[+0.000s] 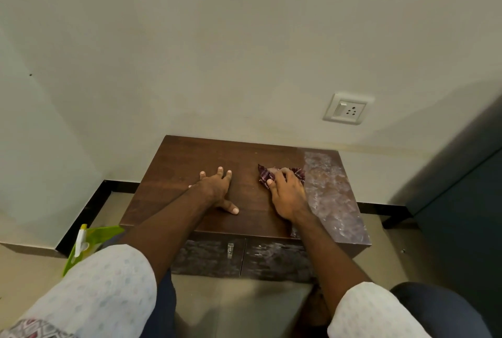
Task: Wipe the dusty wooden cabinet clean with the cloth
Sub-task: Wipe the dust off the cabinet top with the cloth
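A green bag point(92, 239) is seen on the floor left of the cabinet point(190, 163), whose long axis runs left to right along the wall. The left hand point(216, 188) is laid flat on the cabinet top, fingers spread apart. Right of it, the cloth point(264, 174) is pressed under the right hand point(288, 193), fingers curled onto it. A dusty strip point(331, 191) is seen at the cabinet's right end. A socket point(346, 109) is set in the wall above that end.
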